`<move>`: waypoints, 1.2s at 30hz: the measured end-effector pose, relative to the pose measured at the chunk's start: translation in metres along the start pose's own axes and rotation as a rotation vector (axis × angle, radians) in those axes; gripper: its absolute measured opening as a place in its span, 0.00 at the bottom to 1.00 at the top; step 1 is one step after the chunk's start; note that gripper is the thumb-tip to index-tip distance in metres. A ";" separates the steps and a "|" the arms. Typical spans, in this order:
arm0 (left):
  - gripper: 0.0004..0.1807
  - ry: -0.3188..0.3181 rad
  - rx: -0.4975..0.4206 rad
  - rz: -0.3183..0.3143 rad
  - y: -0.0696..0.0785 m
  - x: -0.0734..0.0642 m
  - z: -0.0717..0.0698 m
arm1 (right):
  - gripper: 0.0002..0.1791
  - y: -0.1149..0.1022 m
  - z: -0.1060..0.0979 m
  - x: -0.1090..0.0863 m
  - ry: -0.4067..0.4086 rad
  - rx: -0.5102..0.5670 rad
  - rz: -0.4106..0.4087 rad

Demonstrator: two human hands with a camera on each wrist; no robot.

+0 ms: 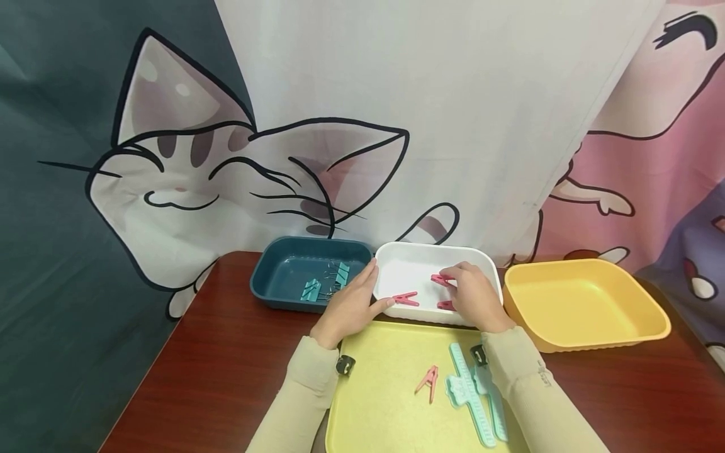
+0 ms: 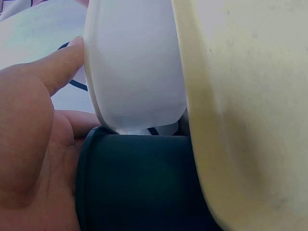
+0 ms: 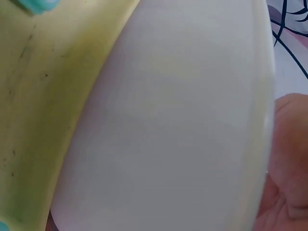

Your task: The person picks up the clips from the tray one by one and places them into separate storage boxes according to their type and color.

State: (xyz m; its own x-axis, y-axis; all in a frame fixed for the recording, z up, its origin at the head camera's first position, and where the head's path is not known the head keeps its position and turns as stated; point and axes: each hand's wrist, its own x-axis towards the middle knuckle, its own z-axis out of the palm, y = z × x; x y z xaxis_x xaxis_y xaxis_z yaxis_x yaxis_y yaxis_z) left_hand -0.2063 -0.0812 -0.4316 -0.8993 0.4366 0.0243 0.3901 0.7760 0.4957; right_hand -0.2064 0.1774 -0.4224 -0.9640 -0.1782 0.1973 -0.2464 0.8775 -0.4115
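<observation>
A white basin (image 1: 404, 267) stands in the middle, with pink clothespins inside. My right hand (image 1: 474, 294) reaches into it, fingers bent down at a pink clothespin (image 1: 440, 279), which it pinches by one end. Another clothespin (image 1: 445, 306) lies partly hidden below that hand, and a third clothespin (image 1: 405, 299) is near the front left wall. My left hand (image 1: 352, 305) rests at the white basin's left end, fingers straight along the rim and thumb at the front edge. In the left wrist view the thumb (image 2: 65, 62) touches the white rim.
A dark blue basin (image 1: 277, 277) with teal binder clips (image 1: 311, 290) stands left, a yellow basin (image 1: 589, 308) right. On the yellow tray (image 1: 379, 390) in front lie a pink clothespin (image 1: 428, 382) and mint-green bag clips (image 1: 469, 393). A cat-print curtain (image 1: 481, 126) hangs behind.
</observation>
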 end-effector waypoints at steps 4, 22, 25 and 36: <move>0.46 0.001 0.000 0.003 0.000 0.000 0.000 | 0.13 0.002 0.002 0.003 -0.006 -0.012 0.007; 0.46 0.006 -0.011 0.004 -0.003 0.000 0.002 | 0.15 0.012 0.009 0.014 -0.100 -0.018 0.087; 0.46 0.005 -0.015 0.004 -0.003 0.000 0.002 | 0.16 0.013 0.010 0.014 -0.116 -0.022 0.114; 0.46 0.006 -0.007 0.005 -0.002 0.001 0.002 | 0.19 0.018 0.013 0.018 -0.154 -0.046 0.154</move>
State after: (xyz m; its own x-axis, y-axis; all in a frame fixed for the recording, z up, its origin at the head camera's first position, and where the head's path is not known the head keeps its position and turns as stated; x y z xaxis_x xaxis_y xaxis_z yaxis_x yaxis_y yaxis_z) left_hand -0.2072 -0.0817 -0.4345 -0.8985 0.4378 0.0317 0.3932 0.7706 0.5017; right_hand -0.2293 0.1844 -0.4374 -0.9946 -0.1036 -0.0041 -0.0941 0.9184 -0.3844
